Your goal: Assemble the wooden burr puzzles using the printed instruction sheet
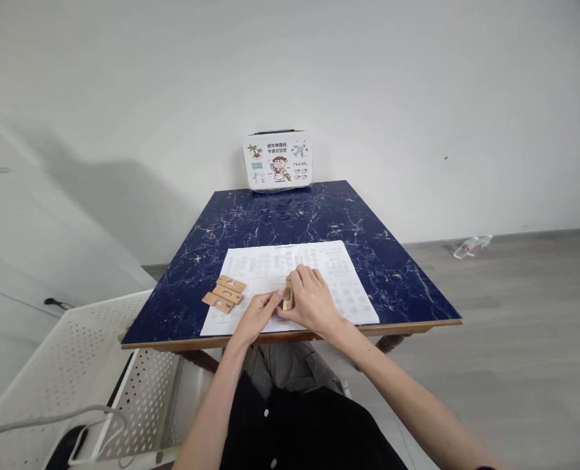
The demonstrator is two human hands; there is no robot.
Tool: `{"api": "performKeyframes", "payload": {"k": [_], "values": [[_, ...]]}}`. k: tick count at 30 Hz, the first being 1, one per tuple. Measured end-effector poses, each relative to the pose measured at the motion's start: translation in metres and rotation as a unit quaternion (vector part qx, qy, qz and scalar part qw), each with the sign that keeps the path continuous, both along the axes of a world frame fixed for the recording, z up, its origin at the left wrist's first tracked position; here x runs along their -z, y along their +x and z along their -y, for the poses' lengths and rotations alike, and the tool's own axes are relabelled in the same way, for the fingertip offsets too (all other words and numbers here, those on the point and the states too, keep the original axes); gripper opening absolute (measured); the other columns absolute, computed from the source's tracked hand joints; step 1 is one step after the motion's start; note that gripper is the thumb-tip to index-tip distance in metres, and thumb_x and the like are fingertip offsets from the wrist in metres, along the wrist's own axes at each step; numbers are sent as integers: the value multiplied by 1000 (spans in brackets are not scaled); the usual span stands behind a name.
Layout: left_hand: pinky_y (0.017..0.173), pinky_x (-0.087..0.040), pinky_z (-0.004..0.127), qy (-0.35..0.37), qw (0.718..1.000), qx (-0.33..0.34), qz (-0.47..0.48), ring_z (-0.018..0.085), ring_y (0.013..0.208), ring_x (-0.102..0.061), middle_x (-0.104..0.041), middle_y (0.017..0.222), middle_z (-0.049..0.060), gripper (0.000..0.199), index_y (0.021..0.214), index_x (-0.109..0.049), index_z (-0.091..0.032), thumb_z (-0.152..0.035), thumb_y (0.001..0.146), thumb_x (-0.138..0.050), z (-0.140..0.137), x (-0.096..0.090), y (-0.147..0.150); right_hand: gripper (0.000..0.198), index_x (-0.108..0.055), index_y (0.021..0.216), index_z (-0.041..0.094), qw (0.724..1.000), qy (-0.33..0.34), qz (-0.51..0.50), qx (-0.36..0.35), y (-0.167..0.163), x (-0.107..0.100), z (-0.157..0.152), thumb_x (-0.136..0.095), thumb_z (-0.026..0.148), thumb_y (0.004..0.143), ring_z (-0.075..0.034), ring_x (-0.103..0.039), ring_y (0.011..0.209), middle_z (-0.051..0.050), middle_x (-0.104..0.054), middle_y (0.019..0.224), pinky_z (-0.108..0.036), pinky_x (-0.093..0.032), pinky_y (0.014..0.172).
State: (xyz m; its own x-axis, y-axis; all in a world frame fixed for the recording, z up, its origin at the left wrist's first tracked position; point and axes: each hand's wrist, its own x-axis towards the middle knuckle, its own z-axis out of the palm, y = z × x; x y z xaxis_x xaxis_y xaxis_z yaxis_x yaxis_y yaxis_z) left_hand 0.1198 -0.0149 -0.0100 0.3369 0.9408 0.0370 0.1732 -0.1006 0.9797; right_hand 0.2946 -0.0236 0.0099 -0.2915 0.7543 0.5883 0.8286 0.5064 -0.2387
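Observation:
Both hands meet over a white printed sheet (251, 262) near the front edge of the table. Between them is a small wooden puzzle piece (287, 304) with a dark mark at its near end. My right hand (311, 299) curls over its right side, fingers closed on it and hiding much of it. From the left, my left hand (260, 313) pinches at the piece, its thumb against the edge. Several flat wooden puzzle pieces with cutouts and numbers (228, 294) lie close together on the sheet's left edge, apart from both hands.
Against the wall at the back of the dark blue marbled table (280, 212) stands a white cartoon-printed case (279, 160). A white perforated cabinet (69, 356) with a grey cable adjoins the table's left side. Clear plastic bottles (472, 246) lie on the floor at right.

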Motion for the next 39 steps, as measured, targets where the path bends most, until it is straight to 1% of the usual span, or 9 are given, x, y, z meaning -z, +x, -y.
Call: {"api": "performKeyframes", "payload": {"k": [7, 10, 13, 19, 23, 27, 32, 35, 39], "values": [[69, -46, 26, -41, 999, 28, 21, 19, 73, -63, -73, 79, 4, 41, 87, -73, -13, -54, 87, -74, 5, -4, 5, 32, -57, 97, 18, 999, -40, 0, 17, -4, 1, 3, -76, 30, 75, -34, -55, 94, -13, -59, 99, -46, -47, 83], [75, -51, 29, -56, 997, 21, 46, 21, 79, -69, -76, 86, 7, 41, 94, -74, -13, -54, 87, -74, 6, -3, 5, 46, -55, 115, 17, 996, -57, -45, -53, 7, -2, 5, -78, 33, 78, -34, -58, 101, -14, -59, 110, -47, -50, 86], [85, -54, 33, -39, 998, 7, 52, 23, 86, -71, -78, 91, 8, 41, 98, -73, -13, -54, 90, -70, 6, -2, 5, 68, -43, 140, 20, 982, -91, -118, -119, 30, -4, 9, -78, 39, 85, -31, -60, 104, -13, -58, 117, -46, -53, 88], [86, -55, 35, -12, 997, -1, 76, 20, 84, -70, -78, 93, 7, 38, 97, -63, -18, -55, 92, -69, 7, -5, 9, 28, -57, 123, 23, 976, -121, -177, -47, 72, 3, 19, -63, 38, 99, -27, -64, 95, -8, -62, 103, -45, -54, 88], [86, -53, 34, -11, 996, -12, 88, 18, 82, -68, -76, 88, 5, 37, 93, -54, -21, -55, 92, -68, 8, -7, 11, 37, -57, 128, 23, 975, -142, -158, -59, 72, 15, 17, -67, 39, 97, -28, -65, 104, -11, -62, 116, -46, -56, 92], [84, -51, 32, 16, 999, -12, 49, 18, 80, -65, -72, 83, 4, 37, 95, -59, -18, -54, 95, -65, 7, -5, 8, 60, -50, 142, 23, 976, -155, -134, -71, 61, 30, 10, -77, 36, 89, -33, -57, 128, -15, -53, 139, -51, -53, 105], [84, -48, 30, 38, 999, -15, 13, 19, 81, -63, -65, 76, 1, 39, 88, -61, -18, -56, 98, -59, 6, -3, 5, 50, -60, 131, 20, 976, -158, -121, -84, 56, 39, 3, -79, 32, 86, -33, -59, 124, -14, -63, 129, -53, -51, 107], [82, -48, 30, 40, 999, -10, 24, 18, 79, -61, -65, 79, 2, 40, 91, -61, -18, -57, 99, -56, 6, -3, 6, 46, -64, 125, 20, 957, -196, -198, -83, 58, 34, 4, -80, 37, 86, -30, -66, 113, -12, -69, 121, -51, -54, 101], [77, -46, 29, 42, 998, 1, 43, 16, 75, -57, -64, 80, 1, 38, 96, -58, -18, -56, 100, -55, 7, -3, 7, 47, -64, 128, 22, 878, -295, -361, -108, 64, 21, 10, -75, 46, 89, -25, -71, 108, -12, -71, 127, -44, -58, 98]]}}
